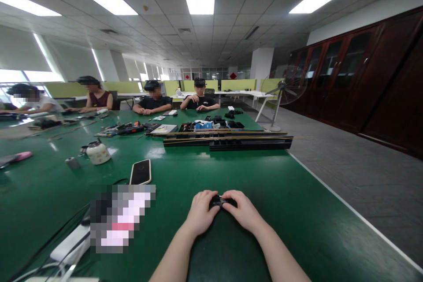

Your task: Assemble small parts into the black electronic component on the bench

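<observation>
Both my hands meet over the green tabletop point(172, 238), low in the middle of the head view. Between them is a small black object point(217, 202) with a shiny part on top; its kind is too small and too covered to make out. My left hand point(202, 212) grips its left side, fingers curled over the far edge and thumb on the near side. From the right, my right hand point(243, 210) holds it the same way. My fingers hide much of the object.
Left of my hands lie a phone point(141, 172), a blurred patch and a white power strip point(71, 242) with cables. Farther left stands a pale jar point(98, 153). Long black rails point(251, 143) with thin rods cross the table ahead, tools behind them. Several people sit beyond.
</observation>
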Demonstrator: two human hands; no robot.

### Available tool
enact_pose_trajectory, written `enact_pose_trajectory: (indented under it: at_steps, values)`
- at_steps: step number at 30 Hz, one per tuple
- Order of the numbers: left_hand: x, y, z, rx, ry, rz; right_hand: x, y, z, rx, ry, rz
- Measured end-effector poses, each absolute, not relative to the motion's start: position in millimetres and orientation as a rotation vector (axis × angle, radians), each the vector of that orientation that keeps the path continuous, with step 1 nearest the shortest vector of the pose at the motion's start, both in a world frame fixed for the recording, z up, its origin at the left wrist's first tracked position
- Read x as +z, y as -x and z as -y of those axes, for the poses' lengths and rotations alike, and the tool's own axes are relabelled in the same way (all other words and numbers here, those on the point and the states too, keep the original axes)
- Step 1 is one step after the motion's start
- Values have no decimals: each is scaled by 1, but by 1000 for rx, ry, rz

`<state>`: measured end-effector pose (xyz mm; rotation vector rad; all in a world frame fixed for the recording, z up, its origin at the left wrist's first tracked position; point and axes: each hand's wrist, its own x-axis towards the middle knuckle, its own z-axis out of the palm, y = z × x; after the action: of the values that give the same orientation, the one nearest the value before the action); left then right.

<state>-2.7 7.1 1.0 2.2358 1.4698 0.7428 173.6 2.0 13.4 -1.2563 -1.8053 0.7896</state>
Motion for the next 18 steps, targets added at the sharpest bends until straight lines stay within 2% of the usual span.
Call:
enact_pose_trajectory:
  at_steps: [18]
  values:
    - [3, 1, -6, 737, -2247, -1470, 23, -172, 8, 619, 1327, 2016]
